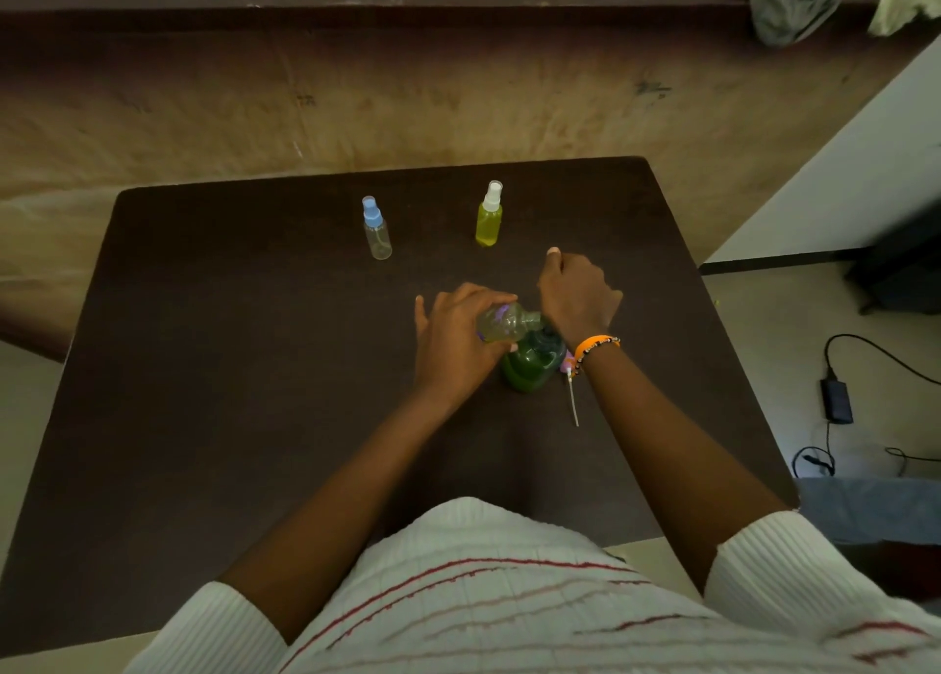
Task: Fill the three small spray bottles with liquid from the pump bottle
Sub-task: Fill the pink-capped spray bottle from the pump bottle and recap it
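Both grips busy — left hand [453,340] tilts small bottle [501,323] (mouth rightward); right hand [578,294] seemingly pressing pump bottle [532,365].

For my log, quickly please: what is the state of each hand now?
Left hand: closed, grips a small spray bottle tilted at the green pump bottle.
Right hand: on the pump top, fingers curled; grip cannot be told.

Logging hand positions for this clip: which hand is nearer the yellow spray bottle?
Right. The right hand lies just in front of the yellow bottle, slightly to its right. The left hand is farther back, holding a small bottle.
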A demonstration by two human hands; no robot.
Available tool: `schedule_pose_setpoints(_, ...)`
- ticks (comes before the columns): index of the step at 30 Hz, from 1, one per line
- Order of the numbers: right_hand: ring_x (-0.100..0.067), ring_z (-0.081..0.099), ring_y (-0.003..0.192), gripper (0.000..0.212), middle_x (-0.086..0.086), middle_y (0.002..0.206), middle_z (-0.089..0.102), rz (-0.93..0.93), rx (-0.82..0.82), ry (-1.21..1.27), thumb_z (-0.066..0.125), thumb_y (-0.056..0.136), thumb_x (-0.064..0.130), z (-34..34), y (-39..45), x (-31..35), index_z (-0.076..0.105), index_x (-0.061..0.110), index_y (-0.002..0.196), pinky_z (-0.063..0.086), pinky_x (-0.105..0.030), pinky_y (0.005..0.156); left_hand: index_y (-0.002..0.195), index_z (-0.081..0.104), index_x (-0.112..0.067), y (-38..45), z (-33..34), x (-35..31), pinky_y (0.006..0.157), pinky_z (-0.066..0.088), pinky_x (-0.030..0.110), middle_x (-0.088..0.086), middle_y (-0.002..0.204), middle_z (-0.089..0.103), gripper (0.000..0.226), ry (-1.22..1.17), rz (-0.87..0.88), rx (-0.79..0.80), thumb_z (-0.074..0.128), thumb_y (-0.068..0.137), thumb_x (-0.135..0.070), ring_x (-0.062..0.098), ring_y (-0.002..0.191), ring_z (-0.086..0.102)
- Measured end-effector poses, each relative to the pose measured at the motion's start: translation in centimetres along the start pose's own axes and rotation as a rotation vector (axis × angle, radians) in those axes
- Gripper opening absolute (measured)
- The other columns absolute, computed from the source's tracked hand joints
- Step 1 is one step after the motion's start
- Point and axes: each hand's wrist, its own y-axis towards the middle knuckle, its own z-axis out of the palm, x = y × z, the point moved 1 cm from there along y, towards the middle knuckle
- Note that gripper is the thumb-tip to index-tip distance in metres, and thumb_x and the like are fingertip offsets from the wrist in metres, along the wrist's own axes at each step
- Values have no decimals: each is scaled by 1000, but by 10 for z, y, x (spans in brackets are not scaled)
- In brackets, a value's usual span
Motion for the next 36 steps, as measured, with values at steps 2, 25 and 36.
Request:
schedule_pose_setpoints(2, -32, 56, 109, 53, -11, 112, 67, 30, 51, 4, 27, 102, 41, 3, 1, -3, 69, 9, 97, 23, -50, 108, 109, 64, -34, 0, 0, 0, 113, 11, 52, -13, 110, 58, 49, -4, -3, -1, 79, 64, -24, 14, 111, 48)
schedule_pose_setpoints(25, -32, 59, 107, 62, -12, 108, 68, -9, -26, 1, 24, 100, 53, 9, 3, -9, 68, 9, 98, 28, -51, 105, 108, 64, -33, -1, 4, 2, 108, 20, 57, -11, 109, 59, 50, -4, -24, 12, 80, 62, -24, 16, 108, 50)
schedule_pose_setpoints(36, -24, 58, 91, 59, -5, 92, 69, -128, -23, 38, 25, 103, 46, 6, 5, -2, 68, 9, 86, 25, -45, 101, 106, 64, -32, 0, 3, 5, 100, 32, 58, -10, 105, 60, 48, -23, 14, -15, 80, 61, -27, 17, 103, 55)
